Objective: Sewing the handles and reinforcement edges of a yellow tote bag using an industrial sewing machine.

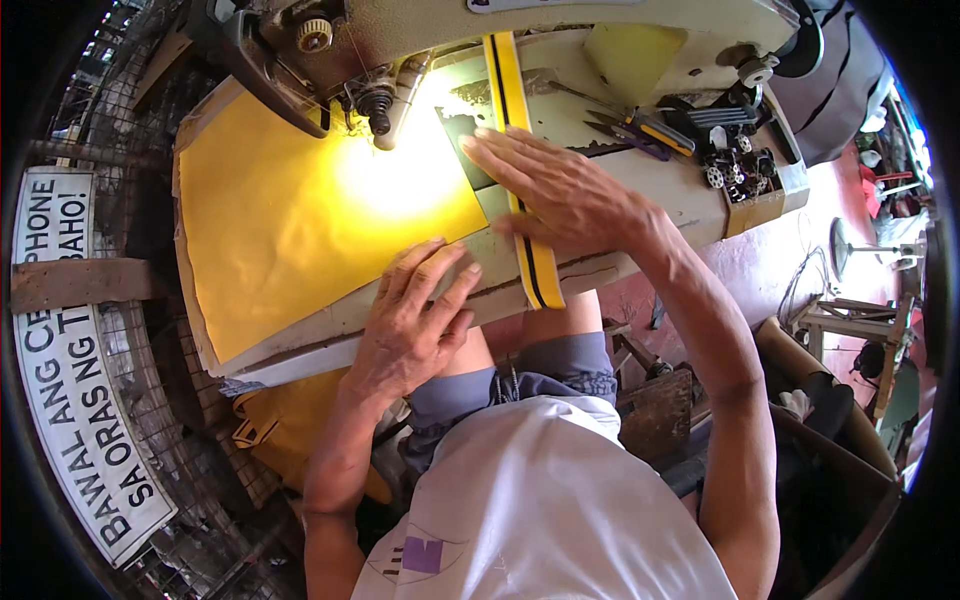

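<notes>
A large sheet of yellow material point(270, 240) lies on the sewing table under a bright lamp. To its right runs a long yellow strip point(510, 85) with a black, zipper-like line down its middle. My right hand point(560, 190) is flat over this strip, fingers stretched out, covering its middle part. The strip's near end hangs over the table's front edge. My left hand point(420, 325) hovers by the front edge of the sheet, its fingers apart and nothing held in it. Whether its fingertips touch the sheet, I cannot tell.
The sewing machine point(430, 30) arches across the back. Scissors point(628, 134), a yellow-and-black cutter point(664, 134) and a box of bobbins and small metal parts point(745, 175) sit at the right. Wire mesh with a white sign point(85, 380) stands at left.
</notes>
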A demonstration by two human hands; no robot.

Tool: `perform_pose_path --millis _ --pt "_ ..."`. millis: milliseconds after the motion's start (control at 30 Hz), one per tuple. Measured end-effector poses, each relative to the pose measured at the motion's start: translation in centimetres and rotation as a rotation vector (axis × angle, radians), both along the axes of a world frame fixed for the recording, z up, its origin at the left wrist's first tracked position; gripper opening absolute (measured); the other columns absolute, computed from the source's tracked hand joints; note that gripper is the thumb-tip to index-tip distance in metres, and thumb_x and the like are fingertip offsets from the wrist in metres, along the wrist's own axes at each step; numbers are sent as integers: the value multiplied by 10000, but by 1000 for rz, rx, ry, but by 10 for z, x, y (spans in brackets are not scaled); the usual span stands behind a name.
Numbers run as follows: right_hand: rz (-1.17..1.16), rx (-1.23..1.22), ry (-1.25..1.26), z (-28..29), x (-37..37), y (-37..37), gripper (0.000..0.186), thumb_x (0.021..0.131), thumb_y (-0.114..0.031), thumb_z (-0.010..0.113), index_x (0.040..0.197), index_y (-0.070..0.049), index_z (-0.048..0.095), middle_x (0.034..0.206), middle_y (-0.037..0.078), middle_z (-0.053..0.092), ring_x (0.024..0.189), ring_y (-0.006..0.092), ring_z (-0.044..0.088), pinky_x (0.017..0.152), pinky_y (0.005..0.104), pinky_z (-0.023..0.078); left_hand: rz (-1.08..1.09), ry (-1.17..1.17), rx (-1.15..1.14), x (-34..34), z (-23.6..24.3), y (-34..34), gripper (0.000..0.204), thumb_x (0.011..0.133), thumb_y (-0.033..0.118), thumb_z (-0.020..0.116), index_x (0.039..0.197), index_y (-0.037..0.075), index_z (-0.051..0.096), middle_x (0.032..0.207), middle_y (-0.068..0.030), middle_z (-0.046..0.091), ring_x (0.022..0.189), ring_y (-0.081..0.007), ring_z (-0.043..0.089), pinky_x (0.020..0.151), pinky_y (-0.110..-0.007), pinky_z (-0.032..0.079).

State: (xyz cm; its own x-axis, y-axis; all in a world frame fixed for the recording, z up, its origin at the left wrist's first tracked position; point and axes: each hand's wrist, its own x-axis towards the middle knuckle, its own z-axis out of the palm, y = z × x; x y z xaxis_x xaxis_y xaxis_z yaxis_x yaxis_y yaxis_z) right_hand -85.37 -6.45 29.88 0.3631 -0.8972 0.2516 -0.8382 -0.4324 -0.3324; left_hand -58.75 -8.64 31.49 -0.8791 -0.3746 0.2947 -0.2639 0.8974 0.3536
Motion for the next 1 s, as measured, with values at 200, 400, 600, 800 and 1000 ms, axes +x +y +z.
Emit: perform_pose_path --millis 200,400,600,800,1000 --pt "-26 -76 -86 0 0 -12 621 929 -261 599 1430 27 372 1473 214 411 1395 341 358 1181 429 269 -42 10 3 -37 0 1 501 686 91 785 1163 67 634 1284 -88 563 1269 -332 474 1069 -483 390" --pt "-271 -195 -301 11 27 84 508 717 -108 775 1187 -21 601 1176 173 592 1102 349 593 911 428 512 13 113 21 -41 -8 4 353 735 101 771 1060 60 638 1280 -73 590 1278 -327 478 1096 -526 347" --pt "-253 -243 -292 -16 40 98 401 700 -58 756 1082 -19 640 1083 142 587 1069 347 599 888 451 515 67 106 8 -45 -8 14 251 768 50 729 993 61 618 1311 -74 585 1307 -360 462 1110 -597 294" --pt "-233 -265 -356 -18 38 96 458 641 -124 767 1063 1 642 1048 139 584 1064 349 598 893 467 518 122 147 40 -45 -16 21 235 791 47 717 1009 59 629 1329 -75 584 1318 -384 457 1112 -629 267" --pt "-276 -273 -218 -9 42 94 481 602 -188 781 1036 -20 657 1027 120 593 1034 320 601 918 468 508 156 123 39 -45 -13 22 201 800 64 713 995 64 664 1309 -59 601 1313 -384 468 1117 -627 243"
